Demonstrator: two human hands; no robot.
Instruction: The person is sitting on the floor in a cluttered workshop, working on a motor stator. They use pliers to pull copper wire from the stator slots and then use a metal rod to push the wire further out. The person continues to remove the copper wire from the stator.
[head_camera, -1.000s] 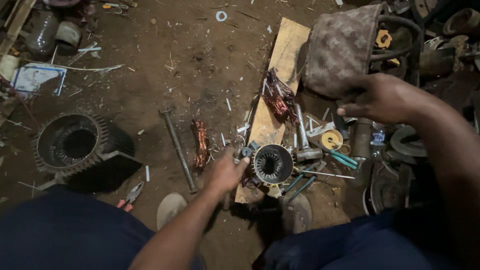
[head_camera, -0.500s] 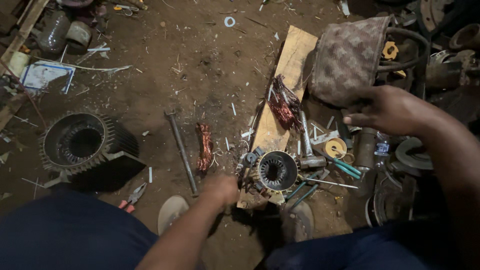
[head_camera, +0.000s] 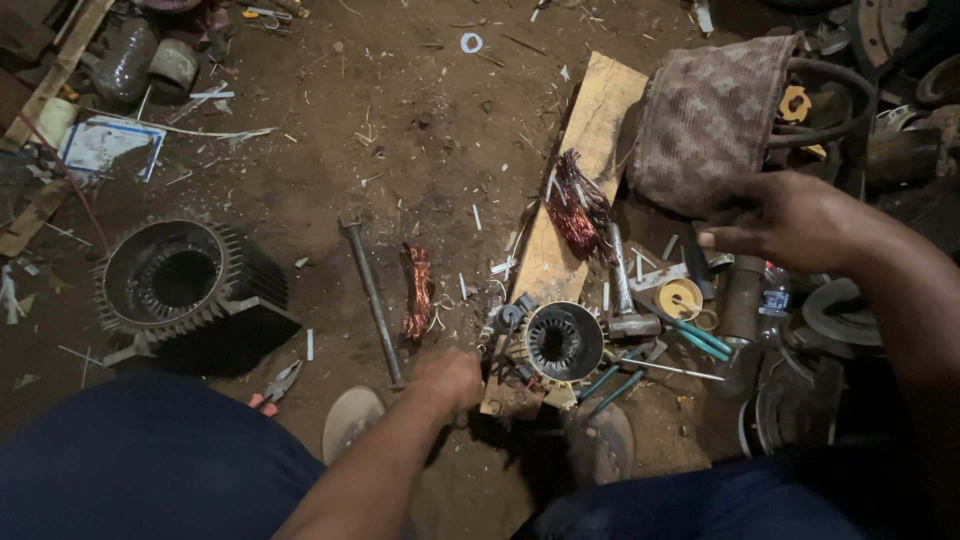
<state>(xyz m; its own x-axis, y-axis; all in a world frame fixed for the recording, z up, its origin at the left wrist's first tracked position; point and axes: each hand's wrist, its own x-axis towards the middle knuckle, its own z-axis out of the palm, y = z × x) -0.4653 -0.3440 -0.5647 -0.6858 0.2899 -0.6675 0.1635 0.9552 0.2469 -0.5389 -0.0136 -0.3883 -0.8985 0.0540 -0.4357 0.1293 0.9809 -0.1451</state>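
Small round metal motor stator (head_camera: 563, 343) sat on wooden plank's (head_camera: 588, 150) near end, off dirt. Left hand (head_camera: 447, 377) curled just beside it, grip unclear. Right hand (head_camera: 778, 219) hovered apart, holding nothing.

A small round metal motor core (head_camera: 563, 342) sits on the near end of a long wooden plank (head_camera: 580, 170). Left of it lies a bundle of copper wire (head_camera: 417, 290), then a thin steel rod (head_camera: 372, 298). A big ribbed metal motor shell (head_camera: 185, 285) lies near the dirt floor's (head_camera: 330, 130) left edge.

Left hand (head_camera: 447, 377) fingers curled under, unseen
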